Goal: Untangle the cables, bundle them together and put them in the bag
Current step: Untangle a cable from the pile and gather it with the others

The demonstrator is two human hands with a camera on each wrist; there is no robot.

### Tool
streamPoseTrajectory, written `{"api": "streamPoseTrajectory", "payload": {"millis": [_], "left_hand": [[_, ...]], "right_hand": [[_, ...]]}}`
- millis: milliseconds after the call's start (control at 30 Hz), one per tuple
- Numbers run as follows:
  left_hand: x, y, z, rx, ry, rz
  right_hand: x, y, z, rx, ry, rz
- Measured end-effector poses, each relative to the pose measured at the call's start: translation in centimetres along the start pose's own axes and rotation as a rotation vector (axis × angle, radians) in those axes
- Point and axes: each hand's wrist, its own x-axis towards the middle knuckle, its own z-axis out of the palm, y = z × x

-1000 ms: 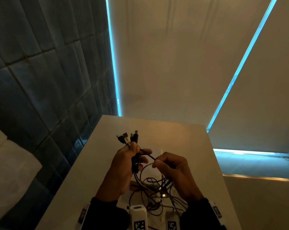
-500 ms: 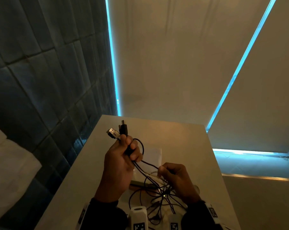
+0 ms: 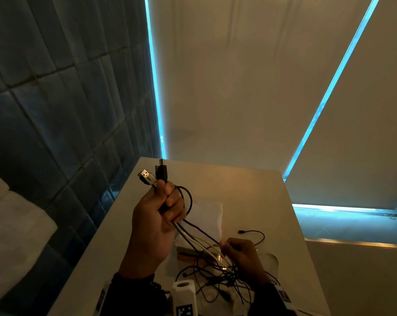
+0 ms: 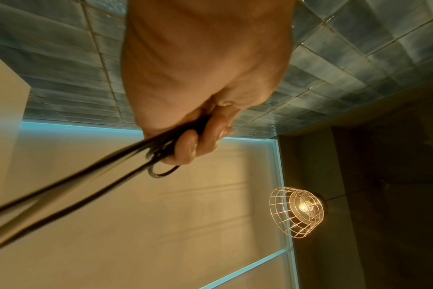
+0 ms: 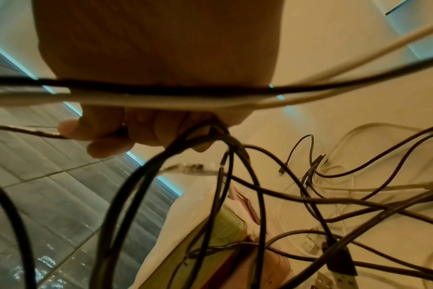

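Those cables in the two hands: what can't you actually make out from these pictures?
- Cable count: the tangle overlaps itself in the head view and blurs in the right wrist view.
- Plug ends: the left hand hides them from the left wrist view.
- What the right hand pinches: its own fingers cover it.
- The bag: not identifiable in any view.

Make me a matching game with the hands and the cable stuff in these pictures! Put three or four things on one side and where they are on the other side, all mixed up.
Things:
1. left hand
2. right hand
3. silver USB plug
4. tangled cables

Places or states:
A. sticks up above a fist
B. lying in a heap on the white table
C. raised, gripping a bunch of cable ends
D. low by the heap, pinching cable strands

Pairs: 1-C, 2-D, 3-A, 4-B
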Motion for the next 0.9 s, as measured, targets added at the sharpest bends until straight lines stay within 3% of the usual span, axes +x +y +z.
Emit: {"api": "streamPoseTrajectory", "payload": {"millis": [333, 533, 733, 900], "left_hand": [[-0.2, 0.9, -0.4, -0.027, -0.072, -0.021], [0.1, 1.2, -1.1, 0.006, -0.026, -0.014], [0.6, 1.0, -1.3, 0.135, 0.050, -0.093], [0.5, -0.4, -0.7, 0.231, 0.098, -0.189]], "right_hand": [[-0.3, 2.3, 0.3, -0.113, 0.008, 0.061], [-0.2, 3.5, 0.1, -0.196, 0.049, 0.106], [1.0, -2.1, -0.4, -0.107, 0.230, 0.052], [1.0, -8.8, -0.3, 0.271, 0.153, -0.083]]}}
